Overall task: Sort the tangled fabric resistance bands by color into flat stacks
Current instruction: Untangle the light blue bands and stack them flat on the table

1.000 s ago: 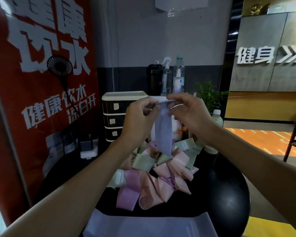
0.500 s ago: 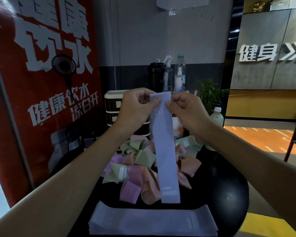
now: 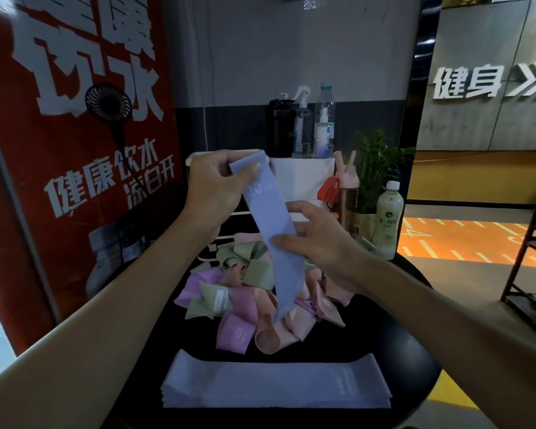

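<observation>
Hanging slantwise over the tangle (image 3: pixel 245 292) of pink, green and purple bands, a blue band (image 3: pixel 273 230) marked 20 is showing flat and untwisted. The left hand (image 3: pixel 211 187) is pinching its top end; the right hand (image 3: pixel 316 239) is pinching its middle. A flat blue stack (image 3: pixel 276 385) is lying at the near edge, with bare surface (image 3: pixel 384 329) showing to the right.

hands (image 3: pixel 212 184) (image 3: pixel 317 239) 2 | held blue band (image 3: pixel 274 218) 1 | blue stack (image 3: pixel 276 385) 1 | tangled pile (image 3: pixel 239 301) 1 | fan (image 3: pixel 108 103) 1
</observation>
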`<state>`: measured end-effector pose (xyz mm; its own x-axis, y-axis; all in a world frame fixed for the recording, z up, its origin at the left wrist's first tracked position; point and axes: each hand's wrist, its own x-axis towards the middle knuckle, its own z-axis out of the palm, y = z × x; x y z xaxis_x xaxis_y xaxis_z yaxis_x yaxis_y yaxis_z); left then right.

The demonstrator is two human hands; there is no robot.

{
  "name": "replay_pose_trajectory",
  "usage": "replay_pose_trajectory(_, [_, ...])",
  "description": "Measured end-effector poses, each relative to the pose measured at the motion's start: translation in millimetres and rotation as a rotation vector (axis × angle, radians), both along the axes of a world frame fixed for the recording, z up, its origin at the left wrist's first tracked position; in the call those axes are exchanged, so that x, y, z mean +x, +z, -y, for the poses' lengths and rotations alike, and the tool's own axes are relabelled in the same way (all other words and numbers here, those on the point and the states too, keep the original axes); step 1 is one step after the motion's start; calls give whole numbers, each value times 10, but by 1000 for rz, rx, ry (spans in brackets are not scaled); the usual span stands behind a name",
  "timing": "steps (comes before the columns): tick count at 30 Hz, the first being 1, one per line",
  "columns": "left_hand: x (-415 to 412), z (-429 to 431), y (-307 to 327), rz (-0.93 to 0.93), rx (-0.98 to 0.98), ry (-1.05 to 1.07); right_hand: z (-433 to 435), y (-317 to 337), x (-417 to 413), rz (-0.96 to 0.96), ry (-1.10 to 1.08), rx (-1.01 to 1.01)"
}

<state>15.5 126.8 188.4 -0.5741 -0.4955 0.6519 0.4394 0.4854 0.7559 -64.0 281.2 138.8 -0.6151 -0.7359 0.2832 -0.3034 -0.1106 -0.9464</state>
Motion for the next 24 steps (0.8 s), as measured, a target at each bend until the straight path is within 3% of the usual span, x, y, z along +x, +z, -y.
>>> replay_pose_trajectory(13, [506, 641, -521, 73, 206, 301, -350, -739, 25, 81, 103, 143])
replay_pose_trajectory(24, [938, 603, -1139, 178, 338, 346, -857, -904, -39, 227, 5, 120])
